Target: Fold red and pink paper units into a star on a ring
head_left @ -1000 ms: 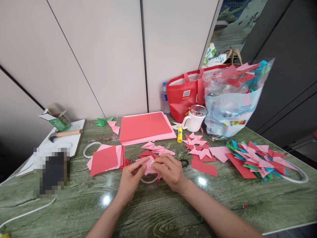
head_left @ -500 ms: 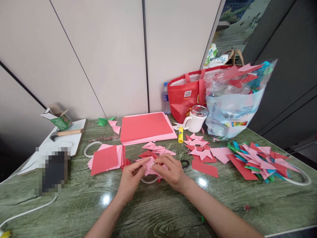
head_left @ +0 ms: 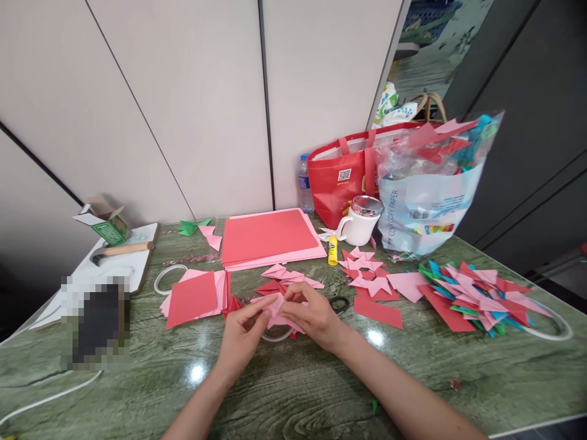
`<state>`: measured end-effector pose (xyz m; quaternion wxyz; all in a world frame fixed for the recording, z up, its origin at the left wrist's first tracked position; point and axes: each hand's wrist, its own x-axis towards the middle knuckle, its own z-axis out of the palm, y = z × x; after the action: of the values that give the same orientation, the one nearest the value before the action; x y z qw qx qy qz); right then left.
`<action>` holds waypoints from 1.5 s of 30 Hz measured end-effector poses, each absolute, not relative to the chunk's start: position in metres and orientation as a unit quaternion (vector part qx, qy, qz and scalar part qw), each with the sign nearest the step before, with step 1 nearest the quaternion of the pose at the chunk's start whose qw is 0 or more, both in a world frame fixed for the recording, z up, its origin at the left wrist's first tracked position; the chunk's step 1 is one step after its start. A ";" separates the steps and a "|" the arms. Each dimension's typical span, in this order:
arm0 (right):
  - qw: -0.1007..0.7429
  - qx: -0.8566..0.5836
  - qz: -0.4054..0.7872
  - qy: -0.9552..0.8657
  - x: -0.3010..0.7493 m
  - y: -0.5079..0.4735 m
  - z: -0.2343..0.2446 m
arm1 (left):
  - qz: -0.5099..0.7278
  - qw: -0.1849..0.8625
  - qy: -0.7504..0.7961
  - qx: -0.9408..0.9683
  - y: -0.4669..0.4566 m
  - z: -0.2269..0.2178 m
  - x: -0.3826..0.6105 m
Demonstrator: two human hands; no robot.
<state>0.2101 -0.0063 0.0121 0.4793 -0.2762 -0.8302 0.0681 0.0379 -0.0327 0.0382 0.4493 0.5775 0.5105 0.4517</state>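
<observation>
Between my hands is a piece of pink paper (head_left: pixel 274 313), partly covered by the fingers. My left hand (head_left: pixel 243 335) pinches its left side with thumb and forefinger. The fingertips of my right hand (head_left: pixel 312 315) are closed at the paper's right side. Just under the hands lies a white ring (head_left: pixel 275 337), mostly hidden by paper and fingers. Folded pink pieces (head_left: pixel 293 276) and red folded pieces (head_left: pixel 233 304) lie right around the hands. The black handle (head_left: pixel 339 304) of something lies beside my right hand.
Stacked red and pink squares (head_left: pixel 192 298) sit left, with larger sheets (head_left: pixel 270 235) behind. A glue stick (head_left: pixel 332 250), a lidded mug (head_left: pixel 360 226), a plastic bag (head_left: pixel 422 208) and a red bag (head_left: pixel 334 189) stand right. A colourful pile (head_left: pixel 481 296) lies far right; a hammer (head_left: pixel 123 249) lies left.
The view has shifted slightly. My right fingers have drawn a little closer together on the pink paper; my left hand keeps its pinch.
</observation>
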 end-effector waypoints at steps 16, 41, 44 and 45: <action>0.540 -0.330 0.294 -0.716 0.204 -0.007 0.015 | 0.452 0.473 0.503 0.564 -0.030 0.037 0.036; 0.201 -0.541 0.179 -0.797 0.187 0.074 0.035 | 0.216 0.627 0.420 0.619 -0.035 0.046 0.033; 0.188 -0.523 0.185 -0.811 0.179 0.072 0.032 | 0.193 0.622 0.421 0.631 -0.037 0.047 0.033; 0.185 -0.520 0.188 -0.813 0.177 0.072 0.032 | 0.191 0.620 0.420 0.635 -0.038 0.047 0.033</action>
<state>0.1773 0.0719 0.0317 0.1850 -0.5196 -0.8127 0.1879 0.0333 -0.0379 0.0470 0.6203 0.6346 0.4195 0.1913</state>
